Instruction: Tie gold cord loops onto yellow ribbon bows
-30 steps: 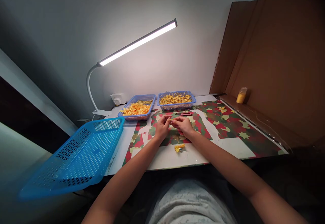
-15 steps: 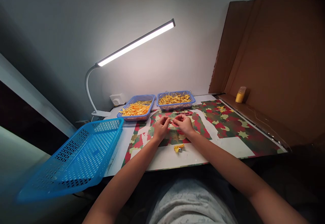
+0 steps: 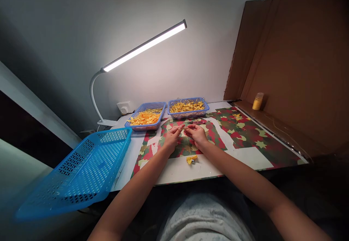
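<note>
Over the camouflage-patterned sheet (image 3: 177,153), my left hand (image 3: 172,138) and my right hand (image 3: 198,136) are close together, fingertips almost meeting. Both pinch a thin yellow string (image 3: 188,145), which hangs from between them toward me. At its lower end, a yellow ribbon bow (image 3: 189,159) with a small silver bell (image 3: 193,161) lies on the white part of the table. Just beyond my fingers rests a small dark-red tool (image 3: 200,122), perhaps thread snips. The exact shape of the string between my fingertips is too small to make out.
Two purple baskets stand at the back, one with orange-yellow ribbon pieces (image 3: 145,118), the other with golden strings (image 3: 188,106). A large blue basket (image 3: 102,164) is at the left, below a lit lamp (image 3: 147,46). A yellow-filled bottle (image 3: 257,101) stands by cardboard (image 3: 289,62) at right.
My fingers have shifted slightly on the string, and both hands stay in nearly the same place. The bow and bell have barely moved.
</note>
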A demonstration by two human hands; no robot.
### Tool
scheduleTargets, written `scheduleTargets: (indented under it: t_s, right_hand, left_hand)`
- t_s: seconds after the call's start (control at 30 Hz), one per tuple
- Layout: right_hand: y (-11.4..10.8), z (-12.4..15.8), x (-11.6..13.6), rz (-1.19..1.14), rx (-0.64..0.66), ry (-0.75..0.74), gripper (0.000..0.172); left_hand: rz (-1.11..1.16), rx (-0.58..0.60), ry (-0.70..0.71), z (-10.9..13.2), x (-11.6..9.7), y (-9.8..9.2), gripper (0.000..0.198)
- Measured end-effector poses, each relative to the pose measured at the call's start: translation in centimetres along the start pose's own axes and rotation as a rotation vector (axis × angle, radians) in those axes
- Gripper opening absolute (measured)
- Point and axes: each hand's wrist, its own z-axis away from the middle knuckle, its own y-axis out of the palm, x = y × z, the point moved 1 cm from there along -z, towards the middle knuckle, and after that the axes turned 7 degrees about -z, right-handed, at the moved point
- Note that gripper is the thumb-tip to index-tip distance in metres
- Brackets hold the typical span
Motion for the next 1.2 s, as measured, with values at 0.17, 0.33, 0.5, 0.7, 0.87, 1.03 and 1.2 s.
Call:
scheduleTargets:
  t_s: [0.17, 0.33, 0.5, 0.7, 0.87, 1.03, 1.2]
  right_hand:
    - [0.1, -0.1, -0.4, -0.068, 0.001, 0.034, 0.027]
    - [0.3, -0.3, -0.6, -0.084, 0.003, 0.022, 0.029]
    - [0.2, -0.4, -0.5, -0.069, -0.004, -0.029, 0.034]
    - [0.1, -0.1, 0.0, -0.003, 0.005, -0.118, 0.040]
    - [0.2, 0.1, 0.4, 0.053, 0.028, -0.174, 0.044]
    - [0.2, -0.1, 0.3, 0.073, 0.033, -0.204, 0.045]
    - [0.0, -0.4, 0.1, 0.089, 0.046, -0.224, 0.047]
  left_hand:
    - [0.226, 0.141, -0.204, 0.3, 0.0, 0.3, 0.050]
    - [0.283, 0.178, -0.253, 0.3, -0.1, 0.4, 0.052]
    - [0.120, 0.095, -0.082, 0.2, 0.0, 0.2, 0.044]
    - [-0.299, -0.150, 0.418, 0.7, -1.5, -1.0, 0.021]
    - [-0.505, -0.251, 0.648, 1.1, -2.6, -1.7, 0.016]
    - [-0.557, -0.277, 0.733, 1.1, -2.6, -1.9, 0.013]
    - [-0.559, -0.269, 0.739, 1.0, -2.4, -2.0, 0.010]
